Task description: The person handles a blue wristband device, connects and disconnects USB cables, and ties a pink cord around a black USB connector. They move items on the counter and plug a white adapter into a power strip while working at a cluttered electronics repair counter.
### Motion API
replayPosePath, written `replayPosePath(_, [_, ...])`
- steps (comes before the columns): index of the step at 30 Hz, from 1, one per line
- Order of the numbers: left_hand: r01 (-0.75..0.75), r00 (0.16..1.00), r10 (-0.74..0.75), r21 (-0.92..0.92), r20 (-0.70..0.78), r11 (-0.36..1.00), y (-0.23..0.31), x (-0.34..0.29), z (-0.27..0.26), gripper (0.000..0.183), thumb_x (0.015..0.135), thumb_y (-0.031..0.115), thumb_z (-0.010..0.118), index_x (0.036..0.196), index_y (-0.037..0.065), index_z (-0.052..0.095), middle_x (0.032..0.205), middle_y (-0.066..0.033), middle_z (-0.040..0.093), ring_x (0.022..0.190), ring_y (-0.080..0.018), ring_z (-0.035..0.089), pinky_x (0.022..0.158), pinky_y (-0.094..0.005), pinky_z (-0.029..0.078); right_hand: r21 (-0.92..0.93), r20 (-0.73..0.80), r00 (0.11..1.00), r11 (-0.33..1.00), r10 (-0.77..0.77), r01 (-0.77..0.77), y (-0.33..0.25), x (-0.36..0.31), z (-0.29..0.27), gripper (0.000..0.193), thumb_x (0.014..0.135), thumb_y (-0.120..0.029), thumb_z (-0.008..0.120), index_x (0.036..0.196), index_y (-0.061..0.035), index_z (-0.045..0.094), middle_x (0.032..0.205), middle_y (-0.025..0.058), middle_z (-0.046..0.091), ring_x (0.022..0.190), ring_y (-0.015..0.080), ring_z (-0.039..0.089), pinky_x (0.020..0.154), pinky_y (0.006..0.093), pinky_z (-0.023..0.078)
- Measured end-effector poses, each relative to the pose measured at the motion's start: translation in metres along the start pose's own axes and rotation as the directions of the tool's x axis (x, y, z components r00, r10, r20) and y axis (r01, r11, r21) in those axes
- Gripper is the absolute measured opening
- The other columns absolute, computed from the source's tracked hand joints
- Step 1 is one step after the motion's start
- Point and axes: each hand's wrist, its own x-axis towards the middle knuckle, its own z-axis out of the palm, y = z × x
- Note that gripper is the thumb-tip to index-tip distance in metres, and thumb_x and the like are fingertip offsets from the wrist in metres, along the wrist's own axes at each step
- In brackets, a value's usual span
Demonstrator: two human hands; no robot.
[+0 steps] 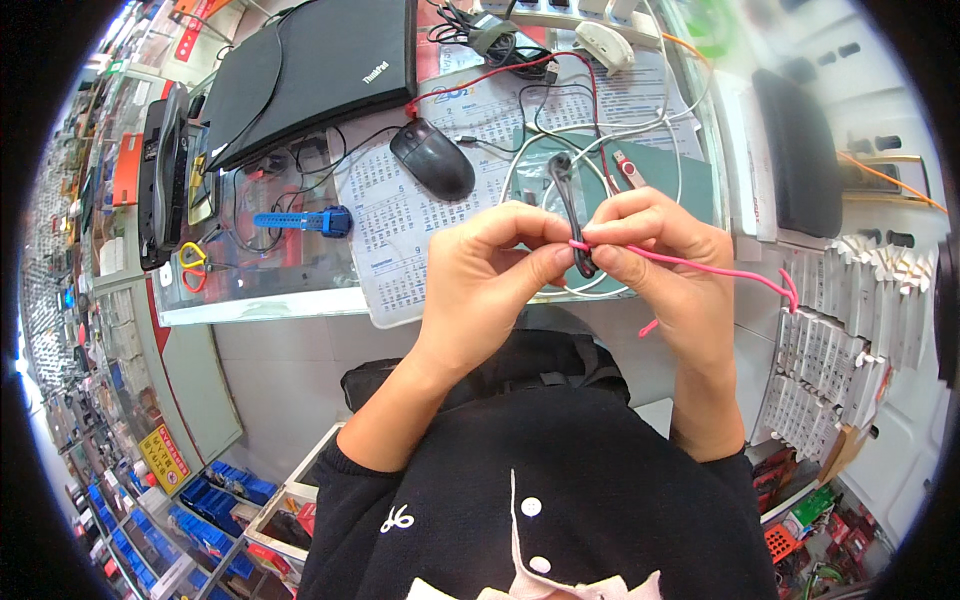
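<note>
In front of my chest, above the front edge of the glass-topped counter (260,308), a small folded black cable (566,190) stands upright between my hands. A pink cord (720,268) crosses around its lower part, with one long end trailing right and a short end showing below my right hand. My left hand (475,285) is closed, thumb and forefinger pinching the black cable where the cord crosses. My right hand (675,270) is closed too, pinching the pink cord close beside it. The fingers partly hide the crossing.
A black mouse (432,160) and a calendar sheet (395,230) lie on the counter, with a closed black laptop (310,80) behind. A blue strap (300,220), yellow-handled scissors (192,268), a red USB stick (628,170) and loose white cables (680,140) are nearby. White boxes (825,370) stack at right.
</note>
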Motion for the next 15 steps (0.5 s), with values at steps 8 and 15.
replayPosePath(8, [-0.383,0.911,0.410,0.464,0.047,0.799,-0.005,-0.007,0.002,0.015,0.074,-0.006,0.066,0.087,-0.001,0.059,0.084,-0.0091,0.059,0.071,-0.0171,0.059,0.060,-0.0261,0.049,0.311,-0.147,0.989,0.950,0.017,0.030,0.002,-0.020,0.007,0.011,0.073,0.004,0.069,0.082,0.0027,0.064,0.088,0.0132,0.066,0.079,0.0179,0.063,0.072,0.0273,0.049])
replayPosePath(15, [-0.508,0.838,0.515,0.599,0.179,0.619,0.005,-0.013,-0.002,0.021,0.072,-0.008,0.066,0.090,-0.001,0.058,0.086,-0.0110,0.058,0.072,-0.0218,0.058,0.061,-0.0279,0.048,-0.276,-0.045,0.951,0.918,-0.307,0.283,-0.006,-0.022,0.009,0.014,0.071,0.004,0.070,0.082,0.0012,0.063,0.085,0.0123,0.065,0.075,0.0187,0.062,0.065,0.0257,0.049])
